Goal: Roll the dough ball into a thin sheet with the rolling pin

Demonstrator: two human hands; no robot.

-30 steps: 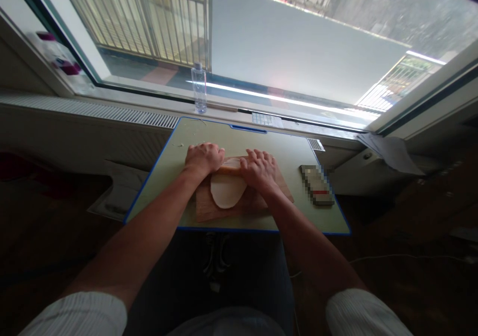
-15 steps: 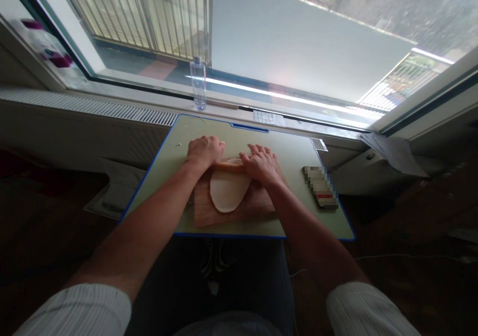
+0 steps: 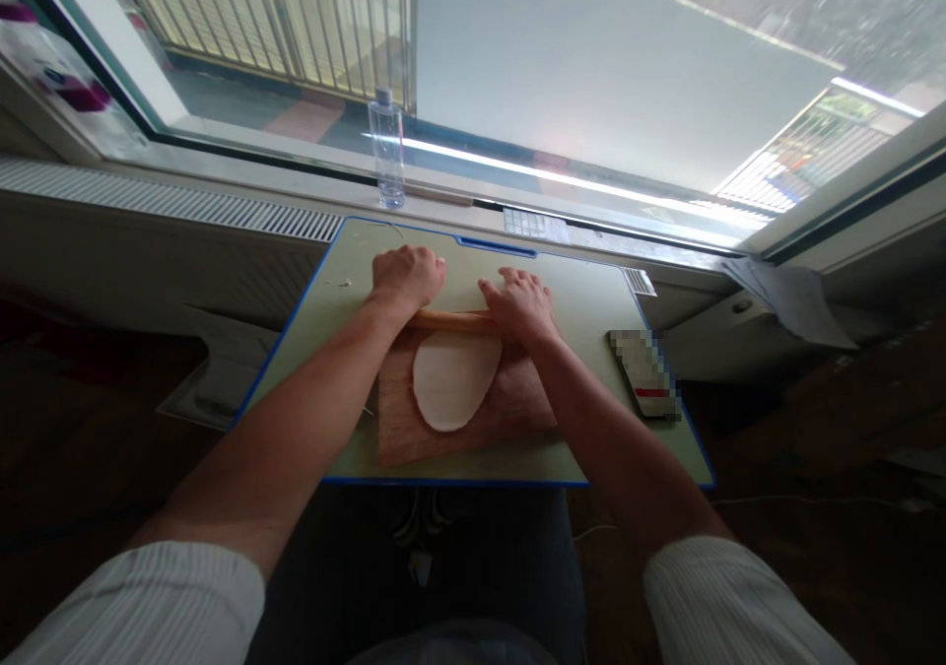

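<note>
A flattened, rounded sheet of pale dough (image 3: 454, 384) lies on a reddish-brown wooden board (image 3: 403, 424). Across the dough's far edge runs a wooden rolling pin (image 3: 459, 322). My left hand (image 3: 409, 279) is curled over the pin's left end, its fingers closed. On the right part of the pin rests my right hand (image 3: 521, 302), palm down, with its fingers stretched forward and apart. Both hands hide the ends of the pin.
The board sits on a small green table (image 3: 583, 300) with a blue rim. A phone (image 3: 642, 374) lies near its right edge. Scraps (image 3: 344, 283) lie at the left. On the windowsill stand a clear bottle (image 3: 387, 153) and, farther left, a purple-and-white container (image 3: 63, 64).
Both hands have moved the rolling pin away from me toward the dough's far edge. More of the dough shows in front of it. The view has shifted slightly.
</note>
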